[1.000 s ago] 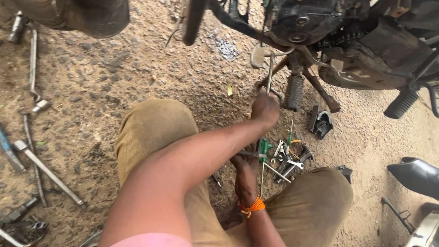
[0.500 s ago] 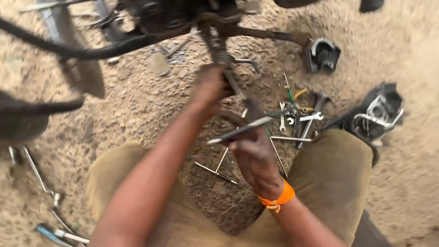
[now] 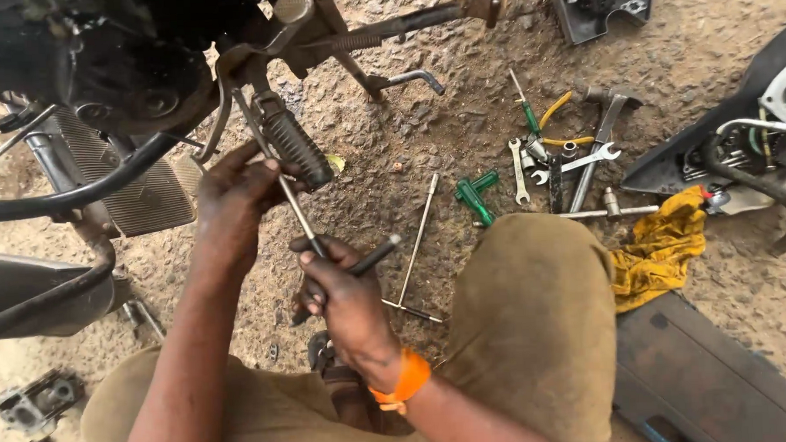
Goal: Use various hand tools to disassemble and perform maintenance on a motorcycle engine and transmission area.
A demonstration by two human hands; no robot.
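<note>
While the left hand (image 3: 235,196) closes its grip around the upper end of a thin metal rod (image 3: 299,211) just below the ribbed black footpeg (image 3: 296,148) of the motorcycle (image 3: 100,66), the right hand (image 3: 343,297) is wrapped tight around the rod's lower part together with a dark-handled tool (image 3: 368,255) that sticks out to the right between thumb and fingers. Both grips are fully closed, with no slack visible, and the rod runs slanted from the footpeg bracket down toward the person's lap. Done well, this step seems to call for keeping the rod in line with its seat at the bracket, so that it does not bind or bend; the upper hand should steady and guide near the peg, and the lower hand should supply the force. Whether the rod's top end is actually engaged in the bracket cannot be told, since the fingers cover it. A firm, even pull or twist looks safer than a jerk, because the sandy ground (image 3: 425,133) gives poor footing. Spare tools lie within reach to the right: a long T-handle wrench (image 3: 418,237), a green-handled screwdriver (image 3: 472,196), spanners (image 3: 517,169) and a hammer (image 3: 601,131), beside a yellow rag (image 3: 659,246).
</note>
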